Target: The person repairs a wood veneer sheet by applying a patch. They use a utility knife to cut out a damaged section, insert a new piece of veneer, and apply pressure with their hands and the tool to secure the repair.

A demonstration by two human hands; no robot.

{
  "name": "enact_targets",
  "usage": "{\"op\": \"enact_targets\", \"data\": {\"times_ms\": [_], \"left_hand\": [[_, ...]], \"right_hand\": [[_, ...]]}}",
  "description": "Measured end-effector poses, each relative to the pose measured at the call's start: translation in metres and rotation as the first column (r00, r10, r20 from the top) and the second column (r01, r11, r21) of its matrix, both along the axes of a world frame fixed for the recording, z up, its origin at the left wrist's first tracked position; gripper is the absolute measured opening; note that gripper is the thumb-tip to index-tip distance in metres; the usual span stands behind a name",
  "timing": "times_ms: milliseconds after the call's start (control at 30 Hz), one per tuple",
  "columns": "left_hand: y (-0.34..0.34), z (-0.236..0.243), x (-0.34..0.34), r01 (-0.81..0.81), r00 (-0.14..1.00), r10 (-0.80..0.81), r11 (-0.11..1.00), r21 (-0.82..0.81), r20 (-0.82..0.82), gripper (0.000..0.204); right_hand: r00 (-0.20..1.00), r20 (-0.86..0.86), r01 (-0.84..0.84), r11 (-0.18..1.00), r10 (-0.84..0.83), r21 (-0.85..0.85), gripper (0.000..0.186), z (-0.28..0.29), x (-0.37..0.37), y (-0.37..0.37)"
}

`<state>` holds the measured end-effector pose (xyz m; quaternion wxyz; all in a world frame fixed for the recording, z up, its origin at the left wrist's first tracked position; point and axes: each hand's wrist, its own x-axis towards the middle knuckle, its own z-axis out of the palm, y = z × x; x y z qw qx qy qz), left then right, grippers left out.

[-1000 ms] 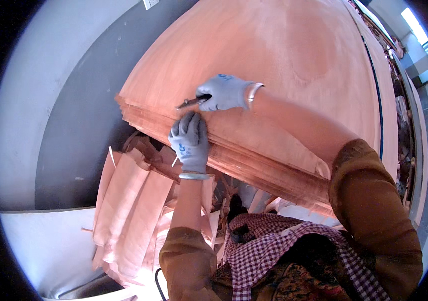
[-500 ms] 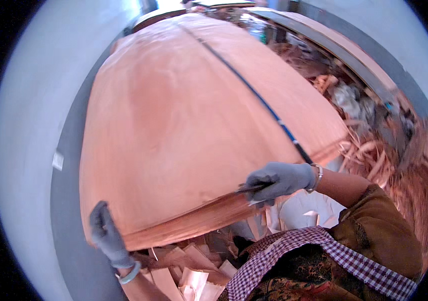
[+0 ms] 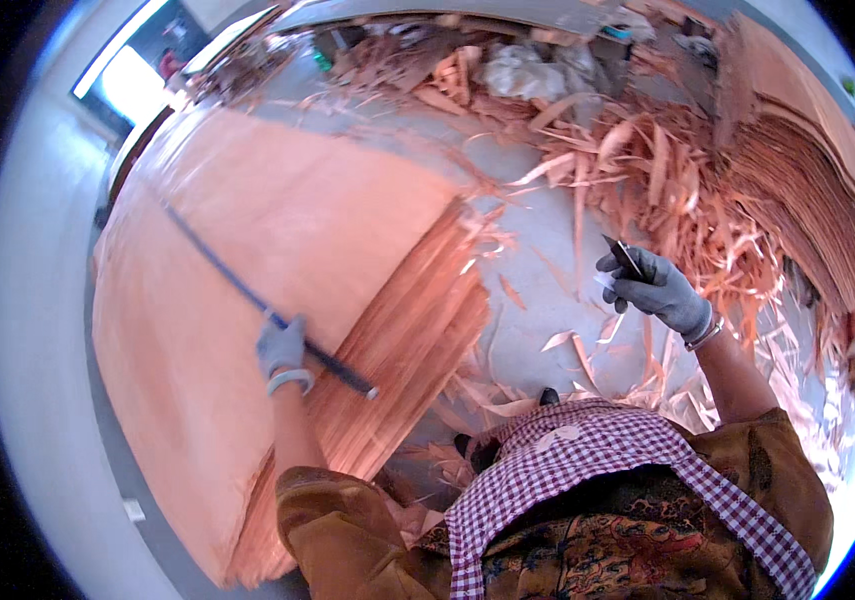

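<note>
A tall stack of thin reddish wood veneer sheets (image 3: 197, 400) fills the left of the view. Across its top lies a long blue-and-black pole (image 3: 215, 262), its black end sticking out over the near right edge. My left hand (image 3: 281, 347), in a grey glove, is closed around the pole close to that end; some of its fingers are hidden. Off to the right of the stack, above the floor, my gloved right hand (image 3: 665, 292) grips a dark knife (image 3: 625, 258), its pointed tip directed up and to the left. A small whitish piece shows by those fingers.
Curled veneer strips (image 3: 657, 170) are heaped on the grey floor (image 3: 537, 250) to the right. Another veneer stack (image 3: 797, 170) stands at far right. Crumpled translucent plastic (image 3: 537, 75) lies at the back. A person (image 3: 169, 65) is visible at far left.
The view has swung to the right. My left hand has gone from the stack's left corner to the pole. My right hand, still holding the knife, has moved off the stack's edge.
</note>
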<state>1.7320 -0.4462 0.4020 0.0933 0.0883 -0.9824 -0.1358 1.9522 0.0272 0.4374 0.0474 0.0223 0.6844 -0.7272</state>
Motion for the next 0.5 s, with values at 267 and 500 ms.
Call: {"op": "enact_targets", "data": {"times_ms": [267, 500], "left_hand": [[-0.056, -0.022, -0.066, -0.115, 0.993, 0.005, 0.020, 0.993, 0.115, 0.010], [0.046, 0.017, -0.107, -0.153, 0.983, -0.133, -0.220, 0.964, 0.126, 0.012]], "right_hand": [[0.955, 0.195, 0.222, 0.975, -0.221, 0.020, 0.027, -0.054, 0.040, 0.125], [0.974, 0.216, 0.077, 0.996, -0.067, -0.039, 0.017, -0.062, -0.058, 0.157]]}}
